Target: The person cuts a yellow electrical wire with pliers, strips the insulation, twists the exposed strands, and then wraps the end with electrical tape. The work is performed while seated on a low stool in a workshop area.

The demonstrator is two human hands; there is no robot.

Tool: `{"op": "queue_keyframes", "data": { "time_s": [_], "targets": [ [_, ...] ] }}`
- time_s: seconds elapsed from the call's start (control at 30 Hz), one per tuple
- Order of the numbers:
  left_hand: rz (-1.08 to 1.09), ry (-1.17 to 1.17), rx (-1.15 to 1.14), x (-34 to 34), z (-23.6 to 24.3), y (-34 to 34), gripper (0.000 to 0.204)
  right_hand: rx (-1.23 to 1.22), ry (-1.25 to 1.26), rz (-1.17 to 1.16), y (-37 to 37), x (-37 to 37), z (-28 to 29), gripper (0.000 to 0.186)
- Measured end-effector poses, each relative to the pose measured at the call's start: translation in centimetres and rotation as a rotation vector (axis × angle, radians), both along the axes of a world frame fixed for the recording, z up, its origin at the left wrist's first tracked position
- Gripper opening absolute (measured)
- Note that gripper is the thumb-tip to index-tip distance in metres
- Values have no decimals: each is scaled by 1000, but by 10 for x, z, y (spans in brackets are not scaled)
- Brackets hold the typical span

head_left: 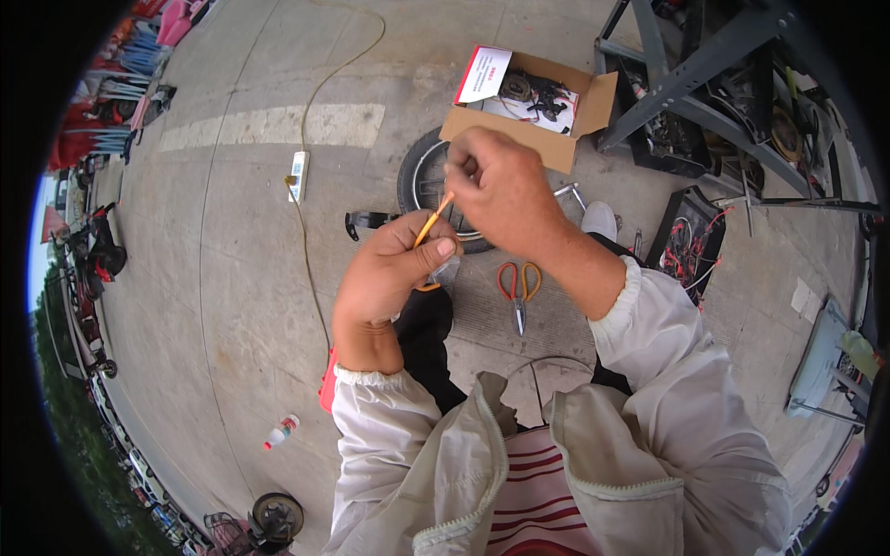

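Observation:
My left hand (394,264) is closed around an orange-yellow wire (425,229), whose lower end curls out below the palm. The wire's upper end shows bare copper-coloured strands, and my right hand (501,185) pinches them between thumb and fingers. Behind both hands lies a wheel with a black tyre (414,176), partly hidden by them. A pair of scissors (518,301) with one red and one orange handle rests on the concrete, below my right hand. Something clear, like a plastic bag (447,271), shows beside my left hand.
An open cardboard box (593,104) of dark parts stands beyond the wheel. A white power strip (298,176) with a cable lies to the left, a plastic bottle (282,432) nearer. On the right are a metal rack (649,56) and a black tray (691,208) of wires.

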State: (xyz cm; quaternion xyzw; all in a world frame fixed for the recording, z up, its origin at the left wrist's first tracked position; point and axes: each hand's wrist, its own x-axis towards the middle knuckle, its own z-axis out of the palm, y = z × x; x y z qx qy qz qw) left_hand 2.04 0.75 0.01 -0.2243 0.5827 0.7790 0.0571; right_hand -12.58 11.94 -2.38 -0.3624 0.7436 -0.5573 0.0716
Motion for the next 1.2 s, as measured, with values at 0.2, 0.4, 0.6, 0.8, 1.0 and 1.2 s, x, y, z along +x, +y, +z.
{"op": "queue_keyframes", "data": {
  "time_s": [0.2, 0.4, 0.6, 0.8, 1.0, 1.2],
  "targets": [
    [234, 137, 333, 9, -9, -10, 20, -124, -374, 2, 3, -31, 11, 15],
    [174, 221, 504, 2, -10, -7, 18, -162, -532, 436, -1, -8, 10, 22],
    [157, 226, 539, 5, -12, -9, 18, -72, -392, 354, 2, -1, 19, 14],
    [158, 191, 550, 2, -12, -7, 17, -80, -216, 332, 3, -3, 22, 14],
    [143, 183, 572, 1, -14, -6, 16, -121, -155, 281, 3, -2, 23, 19],
    [155, 254, 646, -1, -12, -5, 15, -164, 45, 218, 4, 5, 20, 25]
  ]
}}
